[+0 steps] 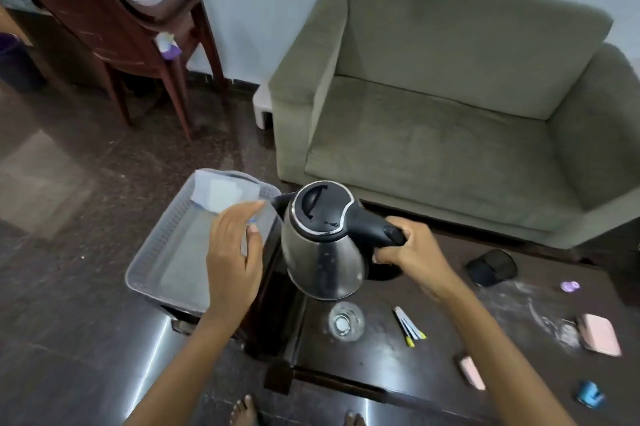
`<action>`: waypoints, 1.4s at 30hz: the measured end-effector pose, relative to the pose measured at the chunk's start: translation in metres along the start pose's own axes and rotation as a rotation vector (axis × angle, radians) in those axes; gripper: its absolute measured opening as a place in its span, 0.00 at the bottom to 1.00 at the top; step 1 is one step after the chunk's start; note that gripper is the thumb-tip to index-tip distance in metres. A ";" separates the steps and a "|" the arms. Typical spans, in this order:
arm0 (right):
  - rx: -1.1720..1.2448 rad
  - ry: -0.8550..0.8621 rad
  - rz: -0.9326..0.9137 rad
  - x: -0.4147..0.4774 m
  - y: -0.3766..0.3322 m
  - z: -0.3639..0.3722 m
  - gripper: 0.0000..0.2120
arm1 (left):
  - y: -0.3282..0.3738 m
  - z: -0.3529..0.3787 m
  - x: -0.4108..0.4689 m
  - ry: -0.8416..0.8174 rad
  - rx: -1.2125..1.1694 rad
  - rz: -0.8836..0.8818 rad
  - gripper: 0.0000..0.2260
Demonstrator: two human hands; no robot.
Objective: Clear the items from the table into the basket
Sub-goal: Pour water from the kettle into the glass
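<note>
Steel kettle gripped by right hand, left hand pinching possibly plastic over mesh basket.

A kettle of brushed, faintly glossy steel carries a matt black plastic lid and handle. The basket at left is pale grey perforated plastic, with what appears to be a folded cloth or paper at its far end. The dark table is polished, dusted with white powder at right. A clear glass stands near. The sofa beyond is matt olive fabric.
</note>
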State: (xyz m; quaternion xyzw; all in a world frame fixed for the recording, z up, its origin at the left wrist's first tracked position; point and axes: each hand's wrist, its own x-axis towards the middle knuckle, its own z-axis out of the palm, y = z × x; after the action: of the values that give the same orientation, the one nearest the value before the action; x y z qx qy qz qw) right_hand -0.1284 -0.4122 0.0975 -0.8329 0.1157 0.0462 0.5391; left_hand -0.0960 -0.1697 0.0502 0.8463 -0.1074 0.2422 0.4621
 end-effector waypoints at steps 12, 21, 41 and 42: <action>-0.398 -0.067 0.072 -0.037 0.148 -0.100 0.12 | -0.022 0.135 -0.195 -0.544 0.026 -0.480 0.18; -0.436 -0.128 0.129 -0.052 0.205 -0.065 0.14 | -0.074 0.189 -0.208 -0.811 0.295 -0.464 0.44; -0.763 -0.075 0.057 -0.040 0.207 -0.024 0.19 | -0.101 0.194 -0.218 -0.794 0.135 -0.546 0.44; -0.775 -0.076 0.044 -0.040 0.206 -0.022 0.18 | -0.101 0.194 -0.218 -0.787 0.123 -0.549 0.44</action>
State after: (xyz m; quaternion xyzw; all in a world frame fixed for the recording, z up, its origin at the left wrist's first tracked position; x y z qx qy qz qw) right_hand -0.2183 -0.5077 -0.0682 -0.9698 0.0876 0.1289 0.1875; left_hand -0.1825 -0.2850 -0.2231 0.8966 -0.0323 -0.2214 0.3821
